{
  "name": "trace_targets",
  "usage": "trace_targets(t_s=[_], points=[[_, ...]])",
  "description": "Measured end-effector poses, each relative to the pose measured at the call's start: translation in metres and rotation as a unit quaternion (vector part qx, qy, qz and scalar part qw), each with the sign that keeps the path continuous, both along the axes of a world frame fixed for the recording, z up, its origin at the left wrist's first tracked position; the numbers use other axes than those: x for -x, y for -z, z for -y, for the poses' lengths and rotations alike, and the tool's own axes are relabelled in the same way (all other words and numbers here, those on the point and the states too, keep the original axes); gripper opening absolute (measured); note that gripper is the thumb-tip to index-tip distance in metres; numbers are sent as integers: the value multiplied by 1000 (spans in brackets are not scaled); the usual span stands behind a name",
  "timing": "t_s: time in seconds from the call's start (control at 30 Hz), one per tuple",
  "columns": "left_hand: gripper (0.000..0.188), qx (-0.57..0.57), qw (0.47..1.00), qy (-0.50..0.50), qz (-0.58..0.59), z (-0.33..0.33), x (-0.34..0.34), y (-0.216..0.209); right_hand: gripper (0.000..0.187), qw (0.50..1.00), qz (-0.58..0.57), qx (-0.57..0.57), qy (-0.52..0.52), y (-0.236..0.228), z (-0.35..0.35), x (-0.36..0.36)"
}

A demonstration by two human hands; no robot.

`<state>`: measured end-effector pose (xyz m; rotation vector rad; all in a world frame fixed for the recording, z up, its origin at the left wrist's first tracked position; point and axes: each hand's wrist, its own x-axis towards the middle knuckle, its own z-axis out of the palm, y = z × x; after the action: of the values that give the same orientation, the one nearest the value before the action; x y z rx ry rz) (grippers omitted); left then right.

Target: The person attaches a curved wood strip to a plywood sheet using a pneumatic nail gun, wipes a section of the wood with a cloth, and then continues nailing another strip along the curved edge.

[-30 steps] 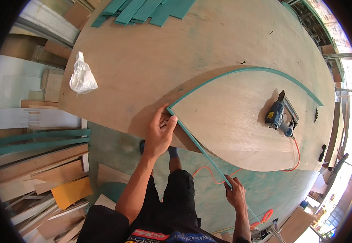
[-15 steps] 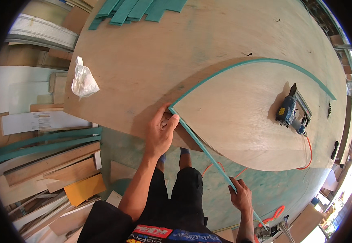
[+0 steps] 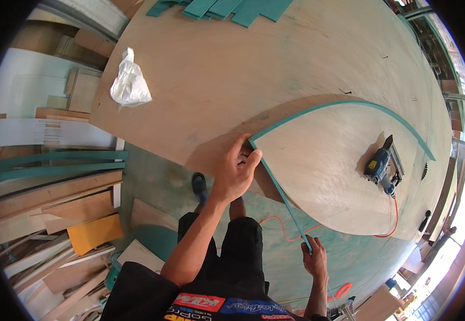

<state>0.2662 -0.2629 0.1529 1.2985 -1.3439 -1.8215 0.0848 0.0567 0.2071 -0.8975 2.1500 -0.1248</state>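
A leaf-shaped wooden panel lies on the large plywood surface. One thin teal strip follows its far curved edge. At the panel's left tip, my left hand grips the end of a second teal strip, thumb on the near side and fingers at the corner where both strips meet. That second strip runs toward me and to the right, standing off the panel's near edge along its lower part. My right hand is wrapped round it farther down; its tail passes beside my right forearm.
A nail gun with an orange hose lies on the panel's right. More teal strips are piled at the far edge. A white plastic bag sits far left. Stacked boards crowd the left floor.
The view has turned and shifted, so the panel sits lower and my left hand farther right. Both hands keep their hold on the strip. One foot now shows to the left.
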Motion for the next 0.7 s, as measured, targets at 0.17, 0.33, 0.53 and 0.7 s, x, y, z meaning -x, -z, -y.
trace_targets(t_s=[0.17,0.33,0.53,0.7], points=[[45,44,999,19,12,-2,-2,-2,28,1000,-13,-24,-11,3,-4,1],[52,71,997,-23,26,-12,4,6,33,999,-18,-49,-13,2,-3,1],[49,104,984,-131,57,-26,19,4,42,999,12,-41,-24,-8,-6,8],[44,88,975,-149,138,-33,27,2,25,994,-52,95,23,-30,-9,100]])
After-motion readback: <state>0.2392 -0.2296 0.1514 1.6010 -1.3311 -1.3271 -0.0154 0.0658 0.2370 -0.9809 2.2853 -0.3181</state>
